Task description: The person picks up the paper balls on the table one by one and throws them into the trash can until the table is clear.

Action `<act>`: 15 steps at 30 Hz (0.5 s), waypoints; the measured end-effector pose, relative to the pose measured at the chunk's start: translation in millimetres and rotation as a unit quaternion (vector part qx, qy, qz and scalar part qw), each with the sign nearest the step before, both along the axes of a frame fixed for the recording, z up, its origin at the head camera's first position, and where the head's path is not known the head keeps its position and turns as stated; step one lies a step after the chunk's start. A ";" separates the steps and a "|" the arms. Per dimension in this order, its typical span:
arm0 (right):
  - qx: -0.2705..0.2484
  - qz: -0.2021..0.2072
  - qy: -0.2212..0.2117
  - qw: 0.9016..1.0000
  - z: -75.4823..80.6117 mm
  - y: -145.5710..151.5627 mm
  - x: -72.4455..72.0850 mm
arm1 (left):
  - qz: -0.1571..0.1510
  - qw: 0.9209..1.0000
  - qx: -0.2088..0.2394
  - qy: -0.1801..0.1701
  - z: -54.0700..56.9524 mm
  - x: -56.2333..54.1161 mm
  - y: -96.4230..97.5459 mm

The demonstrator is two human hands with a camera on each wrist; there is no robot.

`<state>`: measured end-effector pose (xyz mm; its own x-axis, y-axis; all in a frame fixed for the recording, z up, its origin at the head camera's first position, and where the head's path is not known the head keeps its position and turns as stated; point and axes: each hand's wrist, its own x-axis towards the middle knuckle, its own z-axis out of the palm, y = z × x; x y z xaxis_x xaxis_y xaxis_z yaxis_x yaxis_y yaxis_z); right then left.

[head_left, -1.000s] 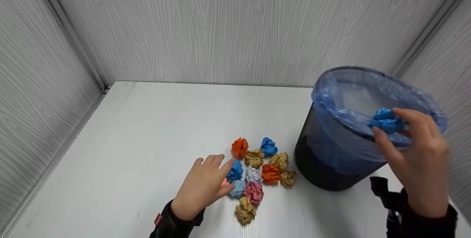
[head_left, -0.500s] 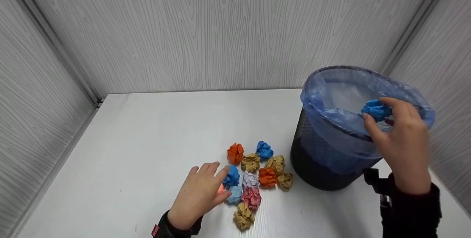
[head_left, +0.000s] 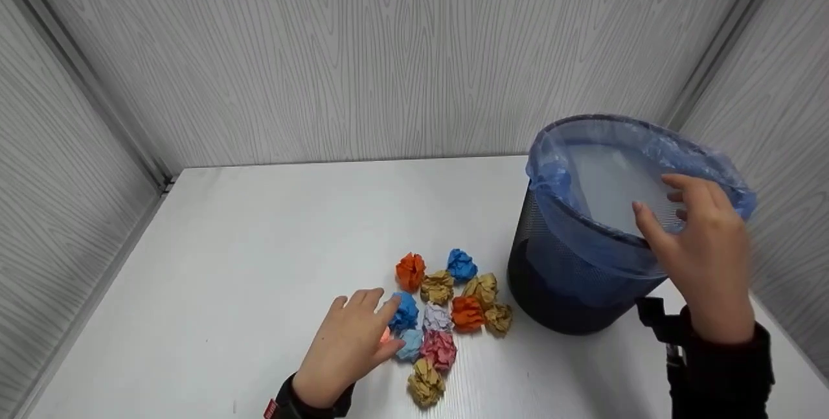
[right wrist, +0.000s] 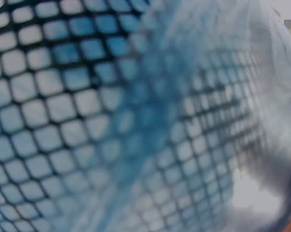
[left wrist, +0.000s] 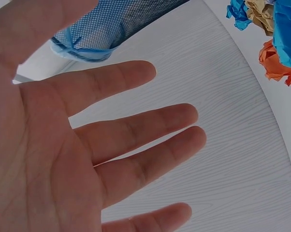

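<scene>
My right hand [head_left: 709,254] hangs over the near rim of a black mesh wastebasket [head_left: 544,276] lined with a blue plastic bag [head_left: 570,250]. Its thumb and fingers are apart, with nothing between them. Mesh [right wrist: 44,121] and blue film fill the right wrist view, hiding nearly all of that hand. My left hand [head_left: 343,348] hovers beside crumpled paper balls, fingers spread; the left wrist view shows its bare palm [left wrist: 49,159]. Nearest to it lie a blue paper ball [head_left: 405,312], a light blue paper ball [head_left: 410,346] and a partly hidden salmon paper ball [head_left: 386,336].
Right of these are a white paper ball [head_left: 438,318], a pink paper ball [head_left: 439,351] and several tan ones, such as the front tan paper ball [head_left: 425,383]. An orange paper ball [head_left: 410,271] lies farther back. Wood-grain panels [head_left: 363,56] enclose the white table [head_left: 272,231].
My right hand has let go of a blue paper ball over the wastebasket; the ball is out of sight now. The head view has shifted slightly. My left hand stays beside the pile.
</scene>
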<state>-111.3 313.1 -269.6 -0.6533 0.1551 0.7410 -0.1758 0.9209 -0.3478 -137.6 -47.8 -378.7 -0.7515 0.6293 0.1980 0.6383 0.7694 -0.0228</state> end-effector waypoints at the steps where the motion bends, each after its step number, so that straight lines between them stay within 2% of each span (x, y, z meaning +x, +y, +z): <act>1: 0.004 0.001 0.012 1.000 -0.9 0.2 0.4 | -0.001 1.000 0.000 0.004 -0.2 0.0 0.0; 5: 0.014 0.008 0.076 0.997 -7.8 -0.7 2.5 | 0.001 1.000 -0.003 -0.005 0.4 -0.2 0.3; 8: 0.019 0.022 0.132 0.991 -15.3 -2.4 3.8 | 0.004 1.000 -0.006 -0.020 1.3 -0.3 0.6; 15: 0.004 0.068 0.265 0.962 -33.0 -13.2 1.8 | 0.003 1.000 -0.003 -0.030 0.7 -1.9 2.3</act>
